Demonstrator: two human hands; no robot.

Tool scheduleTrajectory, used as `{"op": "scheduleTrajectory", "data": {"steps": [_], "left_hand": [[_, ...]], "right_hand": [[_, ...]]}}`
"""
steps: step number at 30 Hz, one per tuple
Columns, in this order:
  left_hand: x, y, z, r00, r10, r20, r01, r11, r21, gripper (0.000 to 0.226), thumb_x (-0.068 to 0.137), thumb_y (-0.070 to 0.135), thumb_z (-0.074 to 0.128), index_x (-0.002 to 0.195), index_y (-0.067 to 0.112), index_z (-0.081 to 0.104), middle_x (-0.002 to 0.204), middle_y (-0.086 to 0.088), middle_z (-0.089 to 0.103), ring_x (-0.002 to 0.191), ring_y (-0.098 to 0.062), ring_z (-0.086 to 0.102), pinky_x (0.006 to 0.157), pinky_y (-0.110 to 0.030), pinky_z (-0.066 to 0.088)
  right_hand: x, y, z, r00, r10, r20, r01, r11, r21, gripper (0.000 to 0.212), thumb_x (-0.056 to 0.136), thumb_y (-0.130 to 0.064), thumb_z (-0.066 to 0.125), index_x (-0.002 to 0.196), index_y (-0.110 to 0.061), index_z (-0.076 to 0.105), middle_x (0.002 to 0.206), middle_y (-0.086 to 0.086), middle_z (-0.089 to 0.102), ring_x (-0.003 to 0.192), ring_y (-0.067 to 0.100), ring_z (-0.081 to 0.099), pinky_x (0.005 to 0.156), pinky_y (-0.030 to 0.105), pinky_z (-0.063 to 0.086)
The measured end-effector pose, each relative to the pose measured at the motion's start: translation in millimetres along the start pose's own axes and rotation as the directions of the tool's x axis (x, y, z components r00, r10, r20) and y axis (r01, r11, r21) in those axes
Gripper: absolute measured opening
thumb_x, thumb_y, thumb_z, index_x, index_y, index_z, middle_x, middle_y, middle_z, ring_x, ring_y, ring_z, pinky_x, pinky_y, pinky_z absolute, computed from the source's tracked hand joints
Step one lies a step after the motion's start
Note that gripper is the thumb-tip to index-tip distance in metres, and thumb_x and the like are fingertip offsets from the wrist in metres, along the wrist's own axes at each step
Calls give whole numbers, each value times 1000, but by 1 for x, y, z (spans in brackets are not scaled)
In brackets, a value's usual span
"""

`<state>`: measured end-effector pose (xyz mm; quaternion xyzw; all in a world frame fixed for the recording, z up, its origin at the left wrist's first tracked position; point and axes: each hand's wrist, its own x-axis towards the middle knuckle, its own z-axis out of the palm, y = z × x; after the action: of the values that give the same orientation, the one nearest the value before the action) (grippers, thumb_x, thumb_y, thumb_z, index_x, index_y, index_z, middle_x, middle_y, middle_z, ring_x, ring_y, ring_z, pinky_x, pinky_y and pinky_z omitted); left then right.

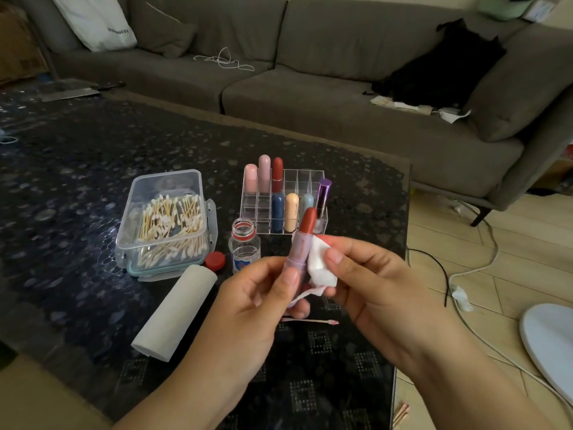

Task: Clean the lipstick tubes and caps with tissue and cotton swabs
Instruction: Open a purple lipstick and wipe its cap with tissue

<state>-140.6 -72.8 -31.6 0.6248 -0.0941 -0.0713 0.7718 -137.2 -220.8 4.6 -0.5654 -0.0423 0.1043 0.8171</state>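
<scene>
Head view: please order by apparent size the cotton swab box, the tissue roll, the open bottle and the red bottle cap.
1. tissue roll and cotton swab box: look alike, not ranked; the roll lies nearer the camera.
2. open bottle
3. red bottle cap

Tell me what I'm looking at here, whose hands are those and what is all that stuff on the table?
A camera worn on a person's head took this picture, looking down at their own hands. The left hand holds an open lipstick with a red tip. The right hand presses a white tissue against it. On the dark table sit a box of cotton swabs, a tissue roll, an open little bottle with its red cap beside it, and a clear rack of lipsticks.
</scene>
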Motion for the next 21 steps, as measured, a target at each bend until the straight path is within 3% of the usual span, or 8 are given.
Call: {"op": "scheduleTrajectory", "data": {"steps": [8,11,15,19,21], "left_hand": [[0,0,1,999,-7,34,9,997,-71,38,67,52,63,92,26,74,83,-9,70,70,-16,59,68,-25,48],[-1,0,0,999,-1,42,5,996,-85,38,69,50,63,94,24,74,87,-14,70,75,-22,60,68,-24,49],[0,0,-1,998,23,52,-19,997,-74,36,71,48,62,95,23,73,83,-9,70,72,-16,60,69,-23,50],[0,1,-1,999,22,44,-20,999,-40,39,70,51,62,95,23,73,85,-7,70,74,-16,62,71,-24,49],[-1,1,-1,999,13,51,-12,1000,-24,39,70,53,62,95,24,73,87,-8,70,77,-23,63,71,-24,50]], "right_hand": [[0,3,5,999,45,-25,-39,976,214,21,66,-17,67,81,-2,68,66,11,58,49,12,44,46,23,48],[1,5,5,999,41,-26,-36,983,181,26,72,-14,65,91,4,62,64,9,59,46,11,44,46,24,47],[3,9,4,1000,17,-11,-16,990,142,34,75,-12,70,103,5,61,73,10,60,50,11,46,49,25,47],[0,9,6,998,-46,48,44,999,32,27,77,-19,68,98,-2,71,69,5,63,52,10,49,52,24,46],[0,9,5,996,-50,74,50,999,2,27,81,-20,64,98,-1,70,69,6,64,56,19,52,54,26,46]]}}
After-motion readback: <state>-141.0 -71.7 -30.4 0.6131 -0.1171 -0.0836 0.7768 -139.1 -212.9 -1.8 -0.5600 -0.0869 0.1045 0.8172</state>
